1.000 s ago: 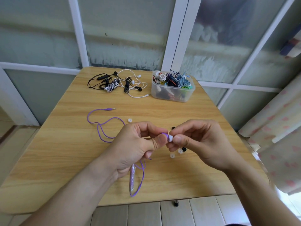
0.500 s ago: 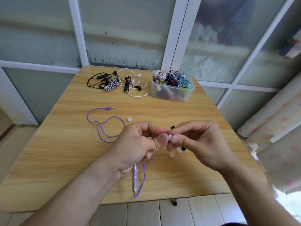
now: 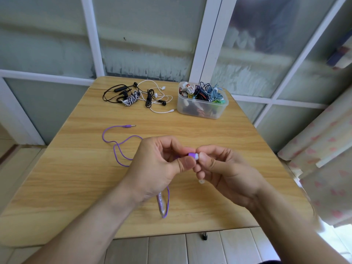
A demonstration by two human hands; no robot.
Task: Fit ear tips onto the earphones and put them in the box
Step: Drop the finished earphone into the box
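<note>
I hold the purple earbud (image 3: 191, 154) pinched in my left hand (image 3: 158, 164) above counter (image 3: 76, 178) centre. My right hand (image 3: 224, 168) fingers pinch the white tip (image 3: 196, 156) against it. The cable (image 3: 118, 149) trails toward 10 o'clock. The box (image 3: 202, 106) sits at 1 o'clock, loose earphones (image 3: 139, 96) at 11.
</note>
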